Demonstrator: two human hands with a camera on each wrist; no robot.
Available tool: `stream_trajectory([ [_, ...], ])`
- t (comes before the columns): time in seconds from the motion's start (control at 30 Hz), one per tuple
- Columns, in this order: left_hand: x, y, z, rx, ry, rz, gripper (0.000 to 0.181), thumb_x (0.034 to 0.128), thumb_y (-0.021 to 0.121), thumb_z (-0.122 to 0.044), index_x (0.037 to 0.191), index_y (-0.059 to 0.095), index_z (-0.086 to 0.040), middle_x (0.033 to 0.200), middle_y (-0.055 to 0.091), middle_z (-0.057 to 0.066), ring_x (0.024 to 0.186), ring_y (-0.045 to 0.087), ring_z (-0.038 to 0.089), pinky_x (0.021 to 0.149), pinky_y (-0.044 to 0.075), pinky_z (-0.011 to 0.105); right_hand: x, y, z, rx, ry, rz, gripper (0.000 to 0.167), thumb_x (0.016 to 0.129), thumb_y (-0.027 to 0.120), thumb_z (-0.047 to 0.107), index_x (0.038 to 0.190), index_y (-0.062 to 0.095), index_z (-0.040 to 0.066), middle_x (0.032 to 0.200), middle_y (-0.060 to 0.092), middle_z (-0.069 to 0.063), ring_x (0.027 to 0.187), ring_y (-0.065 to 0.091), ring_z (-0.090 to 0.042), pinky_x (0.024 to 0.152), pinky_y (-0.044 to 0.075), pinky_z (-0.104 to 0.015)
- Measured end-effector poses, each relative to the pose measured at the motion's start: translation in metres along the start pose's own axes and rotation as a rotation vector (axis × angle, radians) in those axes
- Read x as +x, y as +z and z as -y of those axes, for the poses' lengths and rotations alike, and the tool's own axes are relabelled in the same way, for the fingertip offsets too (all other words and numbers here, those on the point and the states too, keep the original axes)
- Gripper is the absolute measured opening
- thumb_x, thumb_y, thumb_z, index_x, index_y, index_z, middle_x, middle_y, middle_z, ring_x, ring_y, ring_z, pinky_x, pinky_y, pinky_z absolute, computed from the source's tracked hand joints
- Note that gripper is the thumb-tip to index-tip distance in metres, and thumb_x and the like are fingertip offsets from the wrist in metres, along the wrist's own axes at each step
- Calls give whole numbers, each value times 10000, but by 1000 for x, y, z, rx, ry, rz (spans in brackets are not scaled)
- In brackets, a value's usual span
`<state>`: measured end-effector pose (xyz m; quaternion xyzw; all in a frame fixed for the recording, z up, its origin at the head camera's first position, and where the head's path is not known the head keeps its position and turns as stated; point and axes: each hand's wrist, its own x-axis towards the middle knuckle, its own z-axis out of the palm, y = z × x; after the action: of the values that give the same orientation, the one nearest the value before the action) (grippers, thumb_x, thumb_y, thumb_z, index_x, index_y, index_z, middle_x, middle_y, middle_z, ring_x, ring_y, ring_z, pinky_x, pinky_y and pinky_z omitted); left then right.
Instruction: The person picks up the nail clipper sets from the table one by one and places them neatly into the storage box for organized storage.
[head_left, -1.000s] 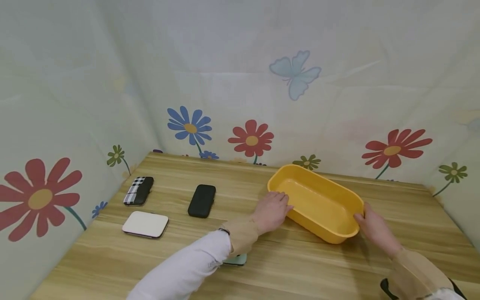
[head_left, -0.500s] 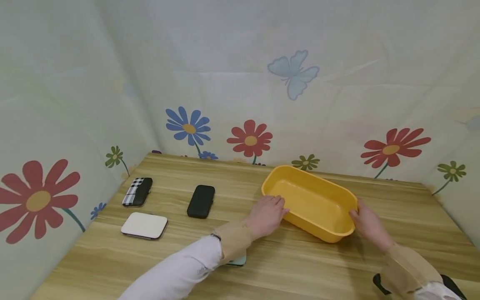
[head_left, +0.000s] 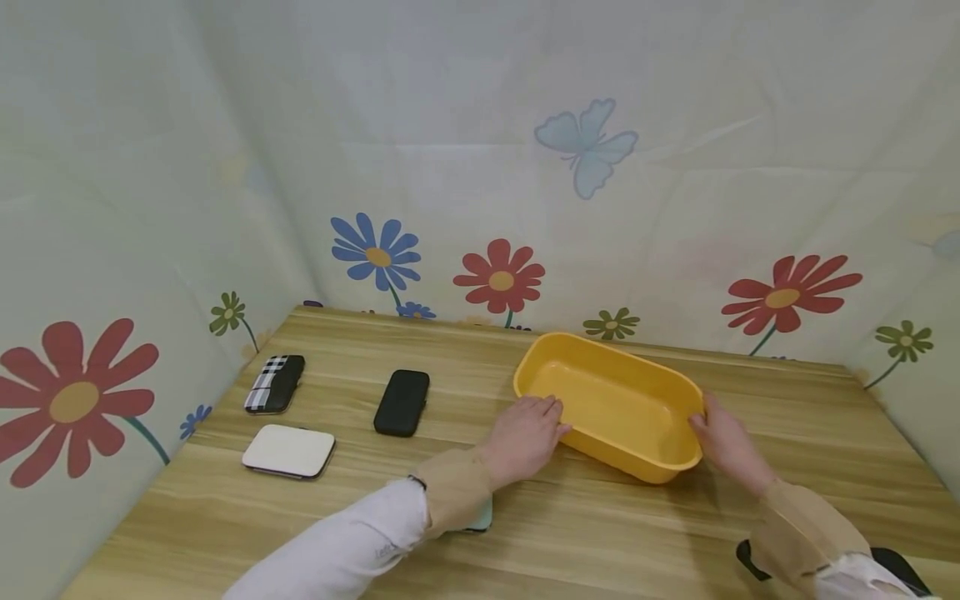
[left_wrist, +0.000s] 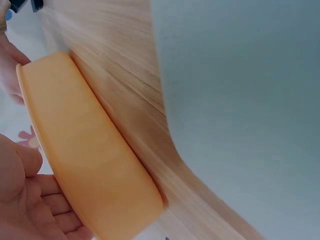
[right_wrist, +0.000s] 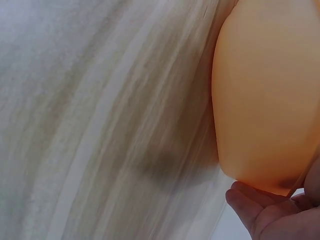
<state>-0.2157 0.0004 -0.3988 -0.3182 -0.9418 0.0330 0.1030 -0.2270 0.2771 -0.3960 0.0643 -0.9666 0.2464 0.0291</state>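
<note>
A yellow plastic basin (head_left: 611, 408), oblong with rounded corners and nothing inside, is at the back right of the table. My left hand (head_left: 525, 437) grips the rim of its near side toward the left, with curled fingers (left_wrist: 57, 210) over the edge in the left wrist view. At the basin's right end my right hand (head_left: 727, 442) holds the rim, thumb on the inside. Its fingers (right_wrist: 250, 200) lie against the outer wall in the right wrist view. Partly hidden under my left forearm is a mint-green flat case (head_left: 480, 517), seen large as a pale green surface (left_wrist: 245, 100) in the left wrist view.
On the left of the wooden table (head_left: 330, 533) lie a black-and-white checked case (head_left: 275, 384), a white case (head_left: 288, 451) and a black case (head_left: 402, 402). A flower-printed cloth wall (head_left: 450, 167) stands behind and at the sides.
The basin has shifted a little to the left, with both hands moving along on its rim. The small cases have stayed where they were.
</note>
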Motion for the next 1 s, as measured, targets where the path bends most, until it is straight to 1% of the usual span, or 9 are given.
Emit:
stream_trajectory([
  [0.07, -2, 0, 0, 3, 1, -18, 453, 964, 285, -329, 1254, 475, -37, 1266, 516, 71, 1171, 478, 163, 996, 350, 278, 1, 0, 1, 0, -9, 1, 256, 885, 348, 45, 1059, 338, -142, 769, 492, -219, 667, 485, -275, 574, 416, -355],
  [0.27, -10, -1, 0, -17, -1, -66, 445, 959, 313, -323, 1233, 491, -20, 1235, 539, 88, 1131, 512, 173, 970, 380, 289, 5, 1, 2, 1, -26, 17, 307, 900, 342, 55, 1107, 357, -171, 840, 530, -254, 693, 505, -263, 611, 437, -367],
  [0.4, -14, -2, 0, -16, -6, -88, 440, 956, 326, -319, 1226, 495, -15, 1223, 547, 92, 1115, 524, 177, 960, 390, 294, 8, 3, 3, -9, -37, 8, 293, 887, 352, 51, 1088, 374, -161, 809, 532, -236, 676, 504, -259, 605, 433, -371],
  [0.47, -16, -3, -1, -19, -15, -80, 447, 957, 321, -323, 1235, 486, -14, 1232, 540, 93, 1122, 519, 179, 964, 387, 295, 9, 4, 3, -13, -47, 4, 297, 883, 355, 47, 1091, 368, -163, 795, 532, -234, 667, 504, -261, 602, 432, -376],
  [0.63, -21, -3, -4, -27, -36, -71, 462, 959, 306, -332, 1250, 472, -14, 1247, 527, 97, 1140, 505, 181, 973, 379, 299, 12, 6, 4, -4, -69, 0, 308, 892, 349, 43, 1120, 357, -164, 832, 537, -273, 683, 516, -277, 618, 441, -400],
  [0.77, -25, -5, -5, -21, -39, -70, 465, 959, 306, -333, 1251, 471, -12, 1245, 528, 96, 1140, 506, 175, 968, 382, 293, 13, 7, 4, -3, -76, 1, 314, 898, 351, 43, 1136, 356, -161, 885, 537, -299, 709, 520, -289, 642, 448, -420],
  [0.87, -28, -7, -7, -25, -44, -52, 470, 959, 306, -336, 1259, 462, -10, 1256, 519, 96, 1150, 497, 174, 970, 379, 290, 15, 7, 3, -12, -98, 2, 356, 898, 354, 41, 1174, 331, -182, 961, 520, -358, 752, 527, -330, 690, 449, -473],
  [1.0, -32, -10, -8, -28, -58, -31, 479, 959, 295, -343, 1271, 448, -12, 1277, 502, 92, 1168, 482, 172, 981, 367, 290, 16, 8, 5, -12, -115, 9, 390, 894, 355, 42, 1207, 310, -186, 1033, 495, -390, 817, 534, -368, 743, 432, -517],
])
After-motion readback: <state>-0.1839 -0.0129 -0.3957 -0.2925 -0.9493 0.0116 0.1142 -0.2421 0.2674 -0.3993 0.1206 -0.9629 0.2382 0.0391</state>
